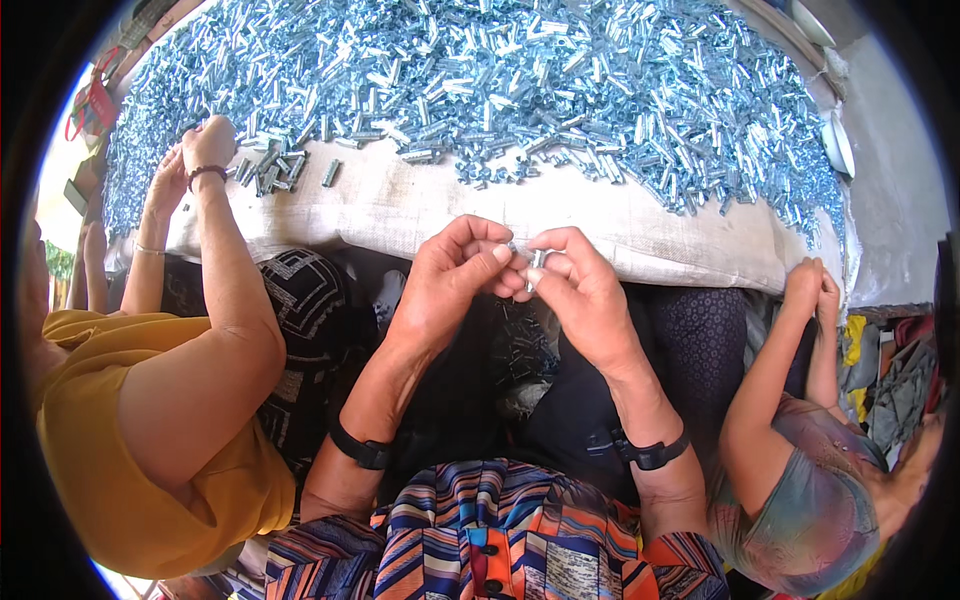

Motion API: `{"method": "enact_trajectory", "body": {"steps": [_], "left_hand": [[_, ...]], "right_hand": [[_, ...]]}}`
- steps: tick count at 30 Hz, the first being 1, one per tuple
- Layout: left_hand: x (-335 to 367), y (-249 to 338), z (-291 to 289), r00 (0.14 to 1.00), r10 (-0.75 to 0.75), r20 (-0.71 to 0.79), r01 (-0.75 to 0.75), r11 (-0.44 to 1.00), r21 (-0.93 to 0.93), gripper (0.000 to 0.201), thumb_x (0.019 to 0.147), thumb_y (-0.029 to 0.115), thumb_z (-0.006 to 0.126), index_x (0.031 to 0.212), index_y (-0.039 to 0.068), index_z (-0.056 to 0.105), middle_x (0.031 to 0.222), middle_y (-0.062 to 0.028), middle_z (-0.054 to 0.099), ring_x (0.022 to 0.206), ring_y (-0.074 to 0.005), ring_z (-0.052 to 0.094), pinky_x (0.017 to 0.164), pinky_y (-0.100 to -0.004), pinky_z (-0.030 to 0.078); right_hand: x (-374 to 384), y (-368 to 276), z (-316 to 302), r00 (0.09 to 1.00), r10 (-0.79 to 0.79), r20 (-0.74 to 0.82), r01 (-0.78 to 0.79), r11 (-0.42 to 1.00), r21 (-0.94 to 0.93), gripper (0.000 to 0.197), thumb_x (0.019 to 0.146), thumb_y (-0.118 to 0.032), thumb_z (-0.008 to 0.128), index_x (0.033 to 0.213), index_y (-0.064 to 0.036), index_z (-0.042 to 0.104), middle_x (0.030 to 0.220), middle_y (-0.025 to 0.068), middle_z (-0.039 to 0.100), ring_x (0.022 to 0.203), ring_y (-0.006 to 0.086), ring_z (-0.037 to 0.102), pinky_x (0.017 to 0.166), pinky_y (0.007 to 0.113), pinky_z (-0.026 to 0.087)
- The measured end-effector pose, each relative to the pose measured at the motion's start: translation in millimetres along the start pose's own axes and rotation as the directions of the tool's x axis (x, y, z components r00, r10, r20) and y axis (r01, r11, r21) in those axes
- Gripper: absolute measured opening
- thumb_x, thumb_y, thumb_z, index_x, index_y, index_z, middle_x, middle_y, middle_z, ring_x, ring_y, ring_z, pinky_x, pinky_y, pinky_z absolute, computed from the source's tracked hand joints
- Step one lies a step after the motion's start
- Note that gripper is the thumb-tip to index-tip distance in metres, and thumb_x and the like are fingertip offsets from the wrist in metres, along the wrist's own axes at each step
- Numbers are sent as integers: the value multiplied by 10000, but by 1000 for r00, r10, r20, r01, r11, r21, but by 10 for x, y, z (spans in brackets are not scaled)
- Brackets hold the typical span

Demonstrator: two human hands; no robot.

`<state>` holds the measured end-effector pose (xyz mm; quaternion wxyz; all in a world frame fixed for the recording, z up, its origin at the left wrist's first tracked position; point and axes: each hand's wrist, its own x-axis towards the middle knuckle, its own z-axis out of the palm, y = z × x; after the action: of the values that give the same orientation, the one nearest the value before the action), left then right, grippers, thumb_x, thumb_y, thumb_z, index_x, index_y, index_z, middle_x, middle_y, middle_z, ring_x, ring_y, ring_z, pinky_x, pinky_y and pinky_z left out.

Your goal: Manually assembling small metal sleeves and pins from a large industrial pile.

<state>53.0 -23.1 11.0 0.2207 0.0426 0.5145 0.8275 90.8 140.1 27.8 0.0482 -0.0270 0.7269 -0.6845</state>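
Head view, and it's a busy table, folks. Closest, down at 6 o'clock, is a shirt with zigzag stripes in orange, blue and white (490, 540). Black wrist straps sit at 7 (368, 455) and between 4 and 5 (655, 457), one on each forearm, over dark fabric trousers (450, 400).

Just above dead centre, both hands are busy, close together. Left hand (450, 275) has a small grey metal bit (511, 246) pinched at the thumb tip; it's mostly covered, so I can't make out its shape. Right hand (590, 300) is gripping a short silvery metal cylinder (537, 261) between thumb and curled fingers, right beside the left fingertips.

Next out, a pale woven cloth (390, 205) covers the table edge. Around 10 o'clock a lone dark-grey metal tube (331, 173) lies beside a little cluster of similar tubes (270, 172).

Neighbours: mustard-yellow top (150, 440) at 8, with that person's hands up at 10; can't tell what they hold. Another person in a mottled multicoloured top (815, 500) is at 4, hands at 3.

Farthest, a huge heap of shiny blue-silver metal tubes (500, 70) sprawls from 10 through 12 to 2, with a white bowl (838, 143) past its edge at 2.
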Motion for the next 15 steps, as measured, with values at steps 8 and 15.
{"method": "enact_trajectory", "body": {"steps": [8,15], "left_hand": [[-17,99,46,999,-35,13,35,996,-81,132,907,88,568,1021,23,586,829,-69,651,706,-118,625,646,-232,510],[-53,101,83,998,-9,58,15,993,-114,103,881,61,592,978,28,589,814,-67,639,690,-118,618,643,-227,501]], "right_hand": [[28,66,-130,990,31,-137,32,899,437,112,898,-131,607,896,-52,528,752,8,569,663,62,541,656,203,468],[-29,0,-58,991,69,-119,9,831,556,91,906,-106,584,918,-45,518,767,38,594,668,103,596,644,241,506]]}}
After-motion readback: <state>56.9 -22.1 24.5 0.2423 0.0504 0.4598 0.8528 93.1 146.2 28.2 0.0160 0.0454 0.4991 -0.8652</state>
